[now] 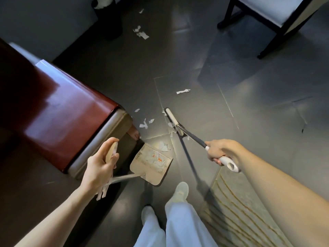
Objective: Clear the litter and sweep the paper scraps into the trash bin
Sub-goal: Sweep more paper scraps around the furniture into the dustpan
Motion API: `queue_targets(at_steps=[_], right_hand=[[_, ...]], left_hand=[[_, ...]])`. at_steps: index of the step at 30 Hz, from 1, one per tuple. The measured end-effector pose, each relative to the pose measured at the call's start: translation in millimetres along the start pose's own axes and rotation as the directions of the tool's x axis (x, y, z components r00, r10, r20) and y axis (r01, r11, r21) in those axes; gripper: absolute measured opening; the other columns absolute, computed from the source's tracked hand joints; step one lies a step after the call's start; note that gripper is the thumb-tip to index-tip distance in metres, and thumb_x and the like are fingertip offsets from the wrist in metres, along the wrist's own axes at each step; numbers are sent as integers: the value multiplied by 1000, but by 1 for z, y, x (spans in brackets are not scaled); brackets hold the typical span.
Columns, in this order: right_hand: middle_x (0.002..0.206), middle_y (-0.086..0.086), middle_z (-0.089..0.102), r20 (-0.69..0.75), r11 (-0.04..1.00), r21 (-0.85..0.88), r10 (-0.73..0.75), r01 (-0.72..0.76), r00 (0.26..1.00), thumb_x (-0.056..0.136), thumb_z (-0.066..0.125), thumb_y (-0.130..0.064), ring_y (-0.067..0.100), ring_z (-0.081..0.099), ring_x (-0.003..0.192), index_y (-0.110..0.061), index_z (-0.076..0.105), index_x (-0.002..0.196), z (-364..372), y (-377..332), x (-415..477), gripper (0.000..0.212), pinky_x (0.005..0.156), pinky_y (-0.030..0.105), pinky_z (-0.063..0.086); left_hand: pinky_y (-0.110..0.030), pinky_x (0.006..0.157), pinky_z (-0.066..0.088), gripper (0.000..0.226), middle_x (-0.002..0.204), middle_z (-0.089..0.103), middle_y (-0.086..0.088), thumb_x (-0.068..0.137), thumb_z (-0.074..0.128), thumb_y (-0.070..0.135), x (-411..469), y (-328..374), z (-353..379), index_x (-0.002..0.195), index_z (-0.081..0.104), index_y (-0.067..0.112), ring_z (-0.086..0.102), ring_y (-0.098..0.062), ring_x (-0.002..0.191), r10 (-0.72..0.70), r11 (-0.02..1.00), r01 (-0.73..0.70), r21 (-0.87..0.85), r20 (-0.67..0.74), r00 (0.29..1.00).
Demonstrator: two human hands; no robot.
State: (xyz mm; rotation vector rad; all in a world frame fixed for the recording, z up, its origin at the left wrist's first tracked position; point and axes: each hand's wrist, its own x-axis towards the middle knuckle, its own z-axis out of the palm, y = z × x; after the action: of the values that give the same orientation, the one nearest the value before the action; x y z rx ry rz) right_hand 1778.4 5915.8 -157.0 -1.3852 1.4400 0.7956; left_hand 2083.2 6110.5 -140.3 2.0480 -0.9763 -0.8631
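My right hand [219,151] grips the white handle of a broom [193,135]; its pale head [173,121] rests on the dark floor among white paper scraps [146,123]. My left hand [100,164] holds the upright handle of a beige dustpan [151,165], which sits on the floor with scraps inside it. More scraps lie farther off, a single scrap [183,91] in the middle of the floor and a scrap cluster [141,32] near a black trash bin [108,16] at the top left.
A red-brown table [53,111] with a metal-trimmed corner fills the left, close to the dustpan. A dark-legged chair [272,18] stands at the top right. A patterned rug [236,207] lies at the lower right beside my legs and white shoes [181,190].
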Motion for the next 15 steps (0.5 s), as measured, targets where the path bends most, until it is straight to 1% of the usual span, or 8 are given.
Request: queue_targets(at_steps=[1,4,6,7,9,11,13,15], right_hand=[[57,8,48,16,1000,20,4,-5,1000,84,37,3,16,43,42,-10,42,135,13,-1,-6,53,47,24,39],[54,3,43,44,993,118,22,-27,999,87,36,6,7,36,26,-24,35,143,43,0,-26,63,35,12,34],[55,4,42,25,993,116,23,-25,999,88,36,8,7,34,23,-27,28,148,52,1,-38,70,33,11,32],[54,4,43,14,993,112,26,-28,1000,87,36,8,8,33,23,-26,28,148,54,1,-43,70,34,12,32],[46,3,43,2,992,126,18,-18,1000,87,38,9,10,34,26,-16,37,142,57,-2,-55,61,35,13,33],[45,3,42,-22,990,138,5,-1,1000,87,39,9,12,35,31,-8,41,138,58,-8,-65,54,36,15,34],[53,6,45,-65,994,107,-1,8,998,86,40,6,14,38,37,-7,43,134,58,-14,-69,50,39,18,35],[56,8,46,-97,996,89,1,8,995,86,39,4,14,38,38,-6,48,126,55,-18,-65,42,40,19,36]], left_hand=[[-17,43,43,62,73,60,2,93,58,6,-4,-5,-3,100,53,67,55,-11,51,0,1000,0,-3,-4,1000],[-17,43,44,58,71,60,4,93,58,8,-14,-15,-9,101,53,65,53,-7,48,-4,1000,4,-6,-9,1000],[-21,44,46,56,73,61,5,93,57,9,-19,-22,-11,103,52,64,53,-9,49,-2,1000,2,-1,-3,1000],[-22,45,48,56,77,62,6,93,57,10,-21,-24,-11,105,52,64,55,-11,52,7,1000,-7,8,3,1000],[-22,49,50,54,90,64,11,93,56,11,-23,-26,-11,108,50,62,61,-15,61,23,999,-24,30,18,1000],[-28,56,53,51,97,64,10,93,55,13,-23,-27,-10,111,48,60,63,-17,70,29,999,-30,42,25,999],[-32,54,55,51,90,66,4,93,55,14,-21,-28,-8,110,48,61,63,-20,67,34,998,-35,46,24,999],[-34,49,54,53,83,65,5,92,54,13,-17,-28,-6,108,49,63,61,-23,62,43,998,-44,38,23,999]])
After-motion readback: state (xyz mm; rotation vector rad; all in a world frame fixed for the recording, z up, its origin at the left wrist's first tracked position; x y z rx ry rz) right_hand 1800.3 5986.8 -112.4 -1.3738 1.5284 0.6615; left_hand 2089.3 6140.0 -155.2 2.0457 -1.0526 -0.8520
